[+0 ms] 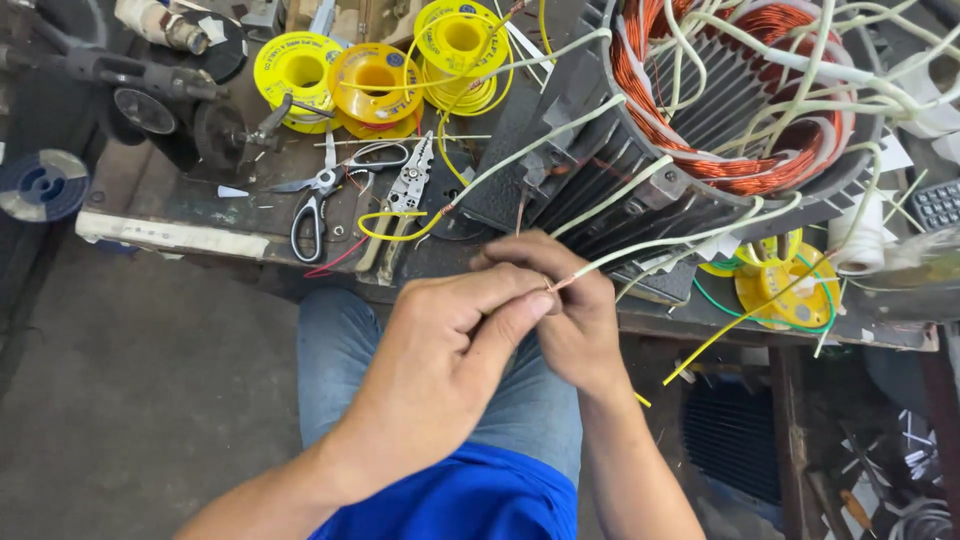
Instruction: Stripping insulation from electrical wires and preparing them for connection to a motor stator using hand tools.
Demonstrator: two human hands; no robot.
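Two hands: left hand (455, 340) and right hand (565, 305) pinch one wire (640, 250) together
Motor (700, 130): overhangs desk (180, 235) edge; open floor (130, 400) left

"What was the stuff sitting on?"

"A dark, dirty workbench (180, 215). Three yellow wire spools (372, 78) sat at the back. Scissors (318, 195) and a wire stripper (408, 185) lay just beside each other near the front edge."

"And the big thing?"

"A grey motor (640, 170) with copper wire inside lay tipped on the bench. A white roll of string (862, 232) stood near it."
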